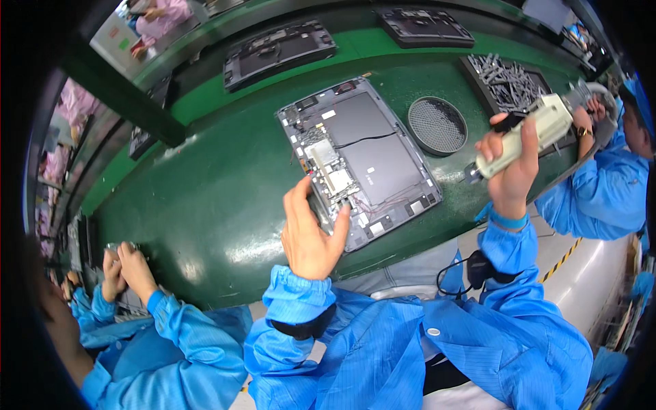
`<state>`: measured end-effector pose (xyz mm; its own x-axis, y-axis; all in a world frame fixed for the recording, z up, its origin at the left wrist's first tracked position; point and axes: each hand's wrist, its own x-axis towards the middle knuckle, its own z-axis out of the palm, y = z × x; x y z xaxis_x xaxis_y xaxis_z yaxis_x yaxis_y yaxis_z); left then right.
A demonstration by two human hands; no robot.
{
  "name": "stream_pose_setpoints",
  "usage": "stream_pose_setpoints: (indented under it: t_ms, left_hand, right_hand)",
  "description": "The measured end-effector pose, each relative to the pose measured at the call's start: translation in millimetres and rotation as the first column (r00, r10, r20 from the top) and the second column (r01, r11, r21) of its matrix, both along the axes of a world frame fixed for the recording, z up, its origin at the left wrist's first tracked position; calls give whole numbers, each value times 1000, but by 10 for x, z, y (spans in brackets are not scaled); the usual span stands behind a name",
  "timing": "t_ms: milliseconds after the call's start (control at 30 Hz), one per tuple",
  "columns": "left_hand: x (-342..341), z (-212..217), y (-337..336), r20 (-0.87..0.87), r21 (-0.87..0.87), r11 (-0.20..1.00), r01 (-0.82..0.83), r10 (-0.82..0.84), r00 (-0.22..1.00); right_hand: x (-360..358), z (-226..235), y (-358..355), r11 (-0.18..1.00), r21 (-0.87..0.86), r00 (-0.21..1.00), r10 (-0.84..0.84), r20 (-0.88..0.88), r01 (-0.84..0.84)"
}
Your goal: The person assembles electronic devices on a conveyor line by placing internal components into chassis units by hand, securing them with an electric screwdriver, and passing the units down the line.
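Observation:
In front of me on the green table lies an opened tablet-like device [372, 171], grey, its circuit board [326, 167], black cable and flat inner panels exposed. My left hand [309, 236] rests at its lower left, fingers apart. The index fingertip is at the device's left edge and the thumb touches down near the board's lower end. My right hand [514, 160] is wrapped round a cream-coloured electric screwdriver [529, 137], held raised to the right of the device. The screwdriver's dark tip points down and left, clear of the device.
A round mesh-patterned dish [437, 126] sits right of the device. Behind it stands a black tray [488, 96] heaped with small grey parts. More opened devices [280, 53] lie along the far green strip. Co-workers in blue sit at left [171, 348] and right [591, 184]. A green post [123, 92] rises at left.

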<state>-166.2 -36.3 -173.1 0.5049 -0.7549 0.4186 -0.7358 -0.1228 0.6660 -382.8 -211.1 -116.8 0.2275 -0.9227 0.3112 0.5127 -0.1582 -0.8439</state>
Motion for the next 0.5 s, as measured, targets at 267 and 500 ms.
stream_pose_setpoints:
  t_ms: [267,500]
  left_hand:
    - [-293,291,-178,12,315,949,-16,12,1000]
    - [-184,328,137,-88,514,857,-36,95,992]
  right_hand:
    - [-349,-322,-259,941,-148,836,-339,-430,305]
    - [-385,-449,275,818,-570,666,-467,-581,76]
